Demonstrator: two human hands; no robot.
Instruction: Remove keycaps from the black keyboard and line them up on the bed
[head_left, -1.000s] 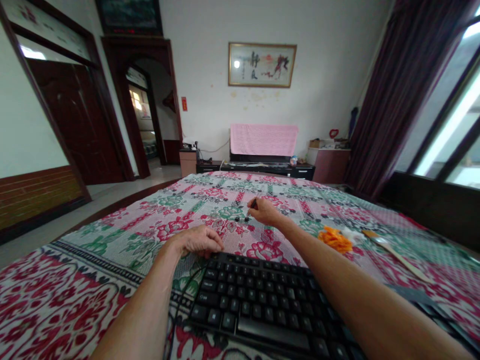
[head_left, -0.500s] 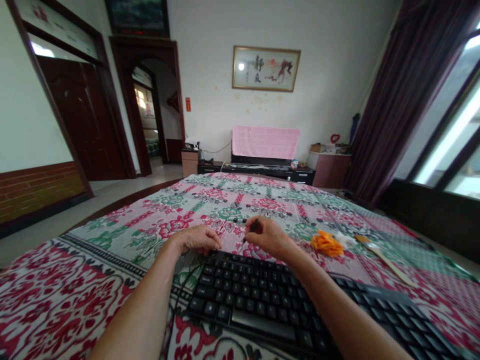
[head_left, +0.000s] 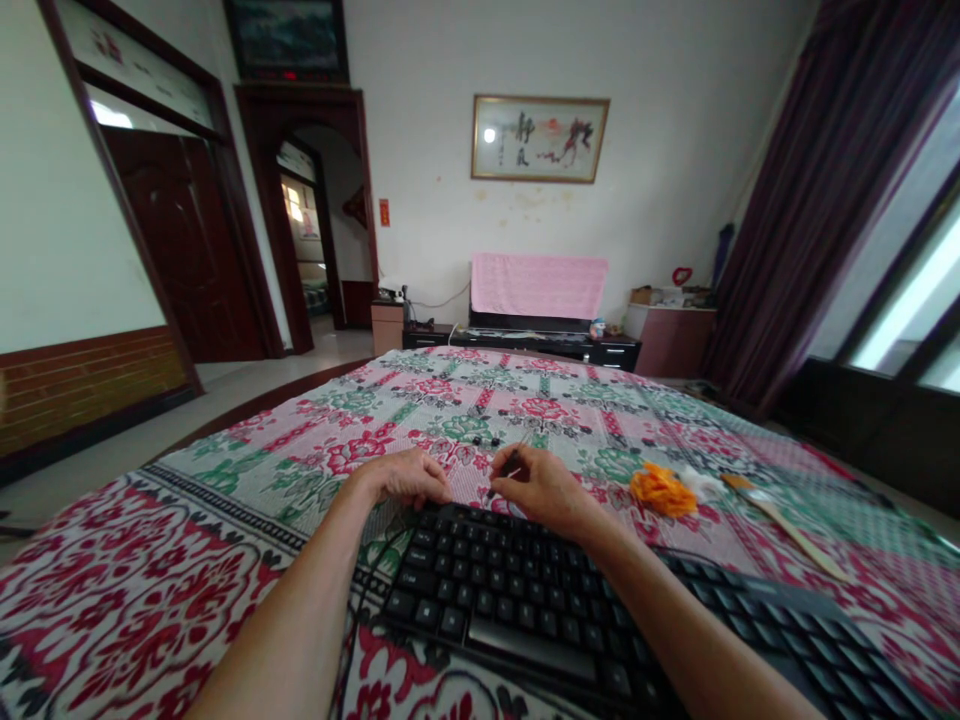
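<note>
Right hand (head_left: 546, 490) drawn back to keyboard (head_left: 525, 655), pinching dark tool (head_left: 512, 463); left hand (head_left: 409, 475) curled at its 10 o'clock, grip unclear; two black bits (head_left: 495, 442) off at 11, most keys (head_left: 469, 572) seemingly seated.

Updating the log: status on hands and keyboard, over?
Left hand at far-left corner of keyboard. Right hand holding small dark object. Right forearm crosses over keyboard.

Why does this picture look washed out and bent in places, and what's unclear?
In the head view, the window glares at right and a bright spot marks the framed picture; the head view also tilts the brown door, probably a wide lens; there, the dark object in the right hand is too murky to identify.
</note>
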